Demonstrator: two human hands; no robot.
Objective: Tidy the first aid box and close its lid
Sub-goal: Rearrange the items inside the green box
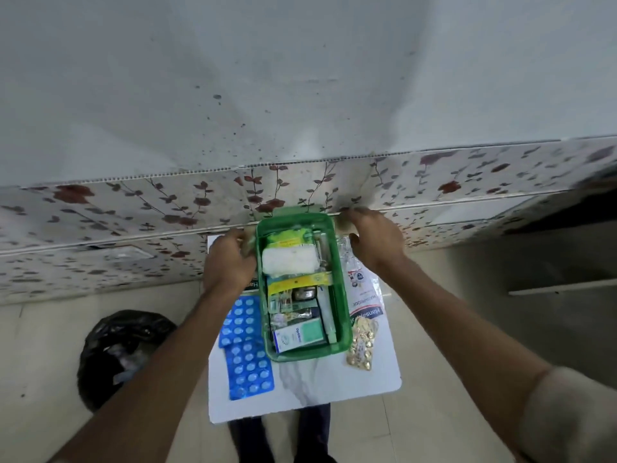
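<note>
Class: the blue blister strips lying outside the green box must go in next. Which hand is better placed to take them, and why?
Left. The left hand rests at the green box's left wall, directly above the blue blister strips. The right hand is across the box.

A small white tabletop (334, 385) carried the open green first aid box (344, 329), blue blister strips (248, 369) to its left, and gold blister packs (362, 345) and a plaster packet (365, 295) to its right.

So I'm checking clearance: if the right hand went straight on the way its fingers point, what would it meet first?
Probably the green box: the right hand points left at its far right rim, seemingly touching it already.
</note>
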